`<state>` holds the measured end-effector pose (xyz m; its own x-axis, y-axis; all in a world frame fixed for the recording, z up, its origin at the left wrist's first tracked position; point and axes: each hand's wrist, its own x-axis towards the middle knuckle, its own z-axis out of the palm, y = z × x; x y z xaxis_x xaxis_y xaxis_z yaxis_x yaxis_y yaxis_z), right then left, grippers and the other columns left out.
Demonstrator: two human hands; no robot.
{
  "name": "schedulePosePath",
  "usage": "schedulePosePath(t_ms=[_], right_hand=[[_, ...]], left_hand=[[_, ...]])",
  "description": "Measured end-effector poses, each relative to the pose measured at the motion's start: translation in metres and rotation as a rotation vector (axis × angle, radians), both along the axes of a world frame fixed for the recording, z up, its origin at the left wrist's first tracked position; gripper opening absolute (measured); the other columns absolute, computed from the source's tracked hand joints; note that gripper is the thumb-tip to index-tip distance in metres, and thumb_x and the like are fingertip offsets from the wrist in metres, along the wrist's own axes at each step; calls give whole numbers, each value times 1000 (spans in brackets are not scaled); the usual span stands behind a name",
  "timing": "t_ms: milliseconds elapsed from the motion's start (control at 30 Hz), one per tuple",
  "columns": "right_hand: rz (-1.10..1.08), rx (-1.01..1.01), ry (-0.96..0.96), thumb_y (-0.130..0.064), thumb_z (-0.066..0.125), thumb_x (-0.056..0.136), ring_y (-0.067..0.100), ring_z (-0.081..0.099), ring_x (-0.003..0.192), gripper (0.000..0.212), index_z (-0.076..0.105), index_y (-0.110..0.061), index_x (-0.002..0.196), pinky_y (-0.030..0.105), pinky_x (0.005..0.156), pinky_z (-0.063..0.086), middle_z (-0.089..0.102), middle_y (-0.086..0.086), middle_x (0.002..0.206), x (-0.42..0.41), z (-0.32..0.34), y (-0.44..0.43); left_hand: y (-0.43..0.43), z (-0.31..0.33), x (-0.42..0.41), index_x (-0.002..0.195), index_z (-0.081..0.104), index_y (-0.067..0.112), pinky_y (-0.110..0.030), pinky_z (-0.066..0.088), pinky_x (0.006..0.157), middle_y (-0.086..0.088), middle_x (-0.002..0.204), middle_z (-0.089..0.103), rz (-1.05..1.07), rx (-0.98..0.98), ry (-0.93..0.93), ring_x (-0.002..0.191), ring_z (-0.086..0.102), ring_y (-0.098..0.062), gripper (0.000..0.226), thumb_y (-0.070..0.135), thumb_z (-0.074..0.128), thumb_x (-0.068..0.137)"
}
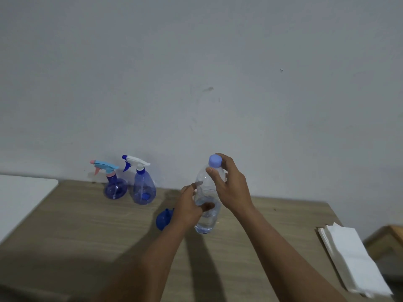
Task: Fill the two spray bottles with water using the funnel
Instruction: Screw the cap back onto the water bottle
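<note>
Head view: your left hand [189, 207] is wrapped round the lower middle of the clear water bottle [206, 216], with the thumb across its front. Your right hand [232, 189] is curled at the bottle's top, the thumb pressed on the neck just under the pale blue cap [215, 160] and the fingers bent round behind the cap. The cap is on. The bottle leans a little to the right and holds water in its lower part. Its base is down at the middle of the worktop [82, 232], but you cannot tell whether it rests there or hangs just above.

The blue funnel [163, 219] lies on its side just left of your left wrist, which partly hides it. Both spray bottles stand upright at the far edge, against the wall and well left of your hands. The round spray bottle [115, 188] with the pink and light blue trigger is on the left. The taller spray bottle [143, 189] with the white and blue trigger is just beside it on the right. A stack of white napkins [354, 260] lies by the right edge.
</note>
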<state>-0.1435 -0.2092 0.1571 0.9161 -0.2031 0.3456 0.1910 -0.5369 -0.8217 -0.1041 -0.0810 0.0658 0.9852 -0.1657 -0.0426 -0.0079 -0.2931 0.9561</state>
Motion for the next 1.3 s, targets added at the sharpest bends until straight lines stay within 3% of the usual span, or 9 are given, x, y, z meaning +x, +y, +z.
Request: schedulePosePath(t_ms=[200, 300, 433, 567, 700, 867, 1100, 1200, 1300], right_hand=[[10, 20, 53, -48, 73, 87, 2, 34, 140, 96, 10, -40, 158, 8, 105, 33, 29, -13, 160, -14, -46, 12], [-61, 88, 71, -41, 79, 84, 5, 40, 132, 108, 0, -43, 158, -4, 82, 35, 27, -5, 158, -16, -63, 22], [-136, 115, 9, -32, 85, 80, -6, 33, 136, 119, -8, -52, 151, -3, 90, 30, 22, -8, 160, -13, -90, 27], [-158, 82, -54, -24, 82, 85, -34, 29, 119, 113, -5, -47, 154, -9, 85, 29, 23, -31, 147, -4, -112, 28], [-214, -73, -60, -33, 79, 87, -12, 41, 115, 113, -12, -67, 143, 8, 84, 39, 47, 0, 150, 2, -110, 25], [-225, -115, -89, -35, 78, 87, 5, 53, 115, 107, -6, -68, 144, 28, 81, 48, 55, 3, 139, 12, -107, 22], [-236, -79, -117, -35, 75, 90, 13, 54, 125, 103, -6, -66, 146, 25, 89, 47, 51, 2, 145, 44, -110, 16], [-217, -53, -117, -34, 75, 90, 4, 51, 122, 102, -4, -65, 146, 2, 88, 37, 51, -5, 140, 65, -111, 13], [-203, -21, -110, -32, 75, 90, -5, 47, 115, 102, -3, -65, 147, -5, 86, 33, 51, -8, 133, 82, -112, 14]], left_hand=[[14, -9, -5, 127, 58, 34, -31, 57, 92, 16, 117, 63, -47, 27, -5, 110, 60, -6, 63, 14, 86, 74], [32, -21, -10, 140, 52, 26, -34, 54, 98, 7, 131, 61, -1, 108, -61, 121, 60, -15, 73, 11, 78, 73], [68, -50, -11, 143, 49, 25, -23, 41, 90, 1, 135, 58, 193, 353, -142, 120, 58, -20, 69, 25, 76, 79], [94, -94, 0, 146, 43, 19, -35, 43, 101, -5, 138, 54, 148, 533, -116, 126, 53, -26, 82, 40, 81, 76], [96, -119, 14, 135, 51, 23, -38, 50, 96, 1, 125, 62, 85, 578, -122, 114, 59, -23, 74, 49, 77, 71], [90, -125, 33, 123, 62, 24, -34, 50, 91, 5, 115, 66, 96, 545, -131, 104, 62, -19, 51, 39, 75, 76], [79, -122, 71, 119, 63, 26, -30, 50, 88, 7, 111, 68, 99, 552, -159, 99, 63, -17, 46, 39, 77, 77], [76, -122, 90, 116, 62, 28, -35, 53, 88, 9, 110, 67, 110, 576, -178, 98, 63, -16, 41, 41, 75, 79], [69, -120, 106, 110, 61, 27, -39, 54, 84, 9, 106, 66, 100, 598, -192, 95, 63, -17, 34, 39, 75, 81]])
